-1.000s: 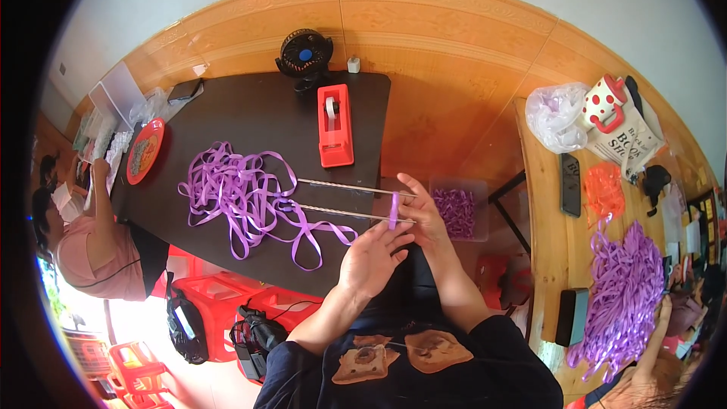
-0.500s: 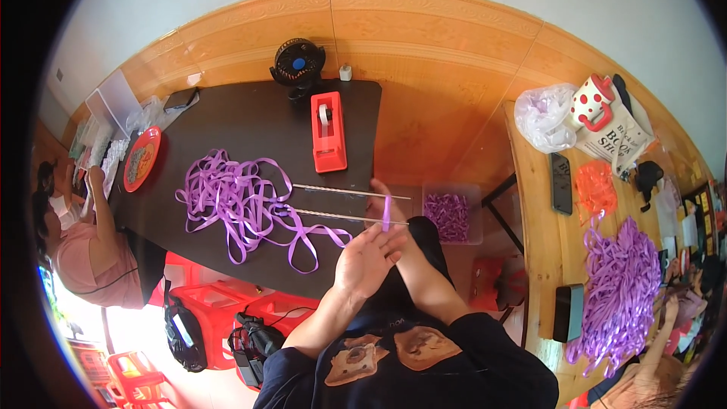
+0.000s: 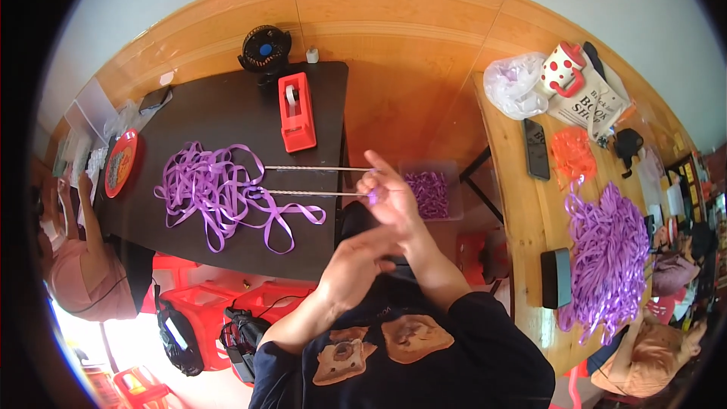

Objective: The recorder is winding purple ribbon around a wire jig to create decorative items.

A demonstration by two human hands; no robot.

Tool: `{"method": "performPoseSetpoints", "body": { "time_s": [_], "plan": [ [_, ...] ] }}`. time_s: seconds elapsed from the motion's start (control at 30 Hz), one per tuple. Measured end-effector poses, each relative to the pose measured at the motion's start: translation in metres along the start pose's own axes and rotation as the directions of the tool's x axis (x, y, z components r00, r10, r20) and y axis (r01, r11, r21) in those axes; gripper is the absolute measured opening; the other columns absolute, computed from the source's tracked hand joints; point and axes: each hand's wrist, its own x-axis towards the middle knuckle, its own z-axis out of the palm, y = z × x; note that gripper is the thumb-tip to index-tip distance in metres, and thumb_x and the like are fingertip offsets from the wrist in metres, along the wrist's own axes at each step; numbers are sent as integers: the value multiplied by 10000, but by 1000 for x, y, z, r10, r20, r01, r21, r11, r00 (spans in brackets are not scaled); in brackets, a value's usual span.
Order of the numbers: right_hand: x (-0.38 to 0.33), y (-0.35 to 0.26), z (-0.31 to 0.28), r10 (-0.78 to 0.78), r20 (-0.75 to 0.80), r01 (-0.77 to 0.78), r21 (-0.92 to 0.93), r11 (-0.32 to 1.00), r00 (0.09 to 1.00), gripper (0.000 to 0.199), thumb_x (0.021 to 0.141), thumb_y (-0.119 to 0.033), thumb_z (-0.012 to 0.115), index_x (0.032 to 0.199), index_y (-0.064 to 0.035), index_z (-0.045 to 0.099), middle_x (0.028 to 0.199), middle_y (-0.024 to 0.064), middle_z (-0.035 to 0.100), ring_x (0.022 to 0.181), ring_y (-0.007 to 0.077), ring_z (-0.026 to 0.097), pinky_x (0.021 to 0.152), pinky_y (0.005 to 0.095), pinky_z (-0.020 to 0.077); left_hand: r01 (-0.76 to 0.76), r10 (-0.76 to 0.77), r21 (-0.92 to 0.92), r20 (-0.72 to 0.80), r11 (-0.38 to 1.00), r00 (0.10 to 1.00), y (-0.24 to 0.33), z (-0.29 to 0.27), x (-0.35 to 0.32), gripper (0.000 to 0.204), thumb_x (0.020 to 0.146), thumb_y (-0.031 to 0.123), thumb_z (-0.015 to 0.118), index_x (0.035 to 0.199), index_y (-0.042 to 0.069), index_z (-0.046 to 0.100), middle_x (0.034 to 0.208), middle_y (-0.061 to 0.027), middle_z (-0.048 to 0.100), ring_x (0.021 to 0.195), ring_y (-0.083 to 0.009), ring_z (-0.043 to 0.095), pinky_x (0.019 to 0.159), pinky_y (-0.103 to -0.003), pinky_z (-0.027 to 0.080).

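Observation:
Two thin twisted metal rods [image 3: 318, 169] lie side by side, jutting past the right edge of the dark table [image 3: 219, 83]. At their tips my right hand [image 3: 394, 195] has its fingers curled on a short bit of purple ribbon [image 3: 373, 198], the index finger pointing up. Below it, near the right wrist, my left hand [image 3: 356, 265] is empty, fingers stretched out and slightly blurred. A tangled heap of purple ribbon [image 3: 204, 193] spreads on the table at the rods' left ends, with loose loops trailing towards me.
A red tape dispenser [image 3: 297, 125], a black fan [image 3: 265, 51] and a red plate [image 3: 121, 163] are on the dark table. A clear bin [image 3: 457, 189] of purple ribbon pieces stands low between the tables. The wooden table [image 3: 522, 257] holds more ribbon [image 3: 606, 257]. People sit at both sides.
My right hand has come up to the rod tips and closed on the ribbon that spanned them. My left hand has drawn back towards me. The whole view has shifted.

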Motion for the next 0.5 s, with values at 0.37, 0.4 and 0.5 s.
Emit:
{"method": "performPoseSetpoints", "body": {
  "time_s": [0.37,0.4,0.5],
  "plan": [
    [-31,-148,-160,-490,-326,-377,-926,-6,808,550,891,-160,581,1406,-88,402,1285,172,559,1156,264,549,985,355,411,-967,462,249,853,53,244,128,89,-96,268,785,102,627,944,-113,637,890,-234,668,842,-348,648,722,-416,517],
    [-41,-177,-221,-505,-319,-375,-927,-10,802,550,891,-160,581,1406,-88,402,1285,172,559,1156,264,549,985,355,411,-976,475,185,852,118,219,130,98,-97,259,778,96,627,935,-110,640,889,-228,671,833,-341,648,708,-391,515],
    [-99,-156,-333,-673,-375,-631,-755,-176,637,548,853,-149,611,1370,-65,451,1334,128,531,1226,225,490,1013,346,380,-970,409,233,880,75,243,142,89,-107,236,769,96,634,923,-81,657,900,-213,679,827,-330,648,679,-369,522]
  ]
}}
